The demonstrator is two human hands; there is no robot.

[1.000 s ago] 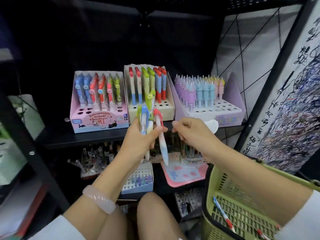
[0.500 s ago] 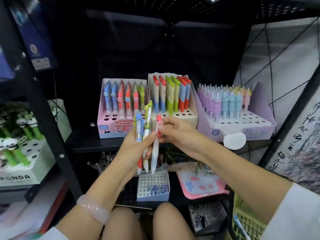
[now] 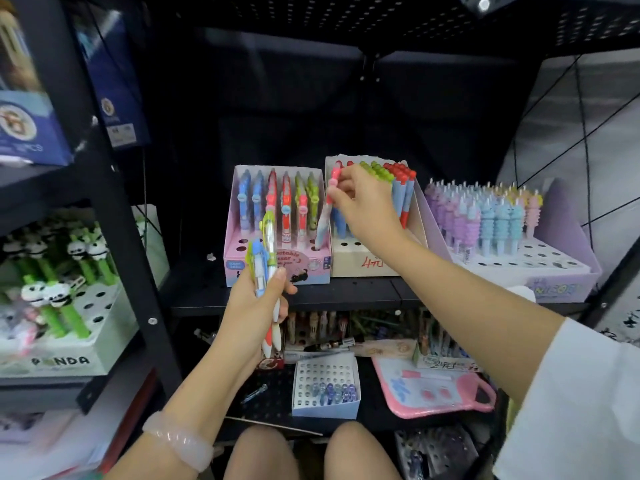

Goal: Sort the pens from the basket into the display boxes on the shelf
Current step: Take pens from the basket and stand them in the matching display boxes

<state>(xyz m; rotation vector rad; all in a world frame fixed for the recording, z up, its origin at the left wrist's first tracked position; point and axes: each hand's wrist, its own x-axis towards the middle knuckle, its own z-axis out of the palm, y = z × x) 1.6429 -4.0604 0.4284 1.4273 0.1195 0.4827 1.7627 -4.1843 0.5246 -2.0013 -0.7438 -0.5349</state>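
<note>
Our right hand [image 3: 363, 206] pinches a red-capped pen [image 3: 327, 209] near its top, tip hanging over the beige display box [image 3: 363, 261]. Our left hand [image 3: 256, 306] grips a bundle of pens [image 3: 265, 258] below the pink box [image 3: 277, 268].

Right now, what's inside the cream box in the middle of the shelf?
The cream box holds upright pens with red and green tops at the back, and empty holes in front. The right hand, pinching a red-topped pen, covers the box's middle rows.
</note>
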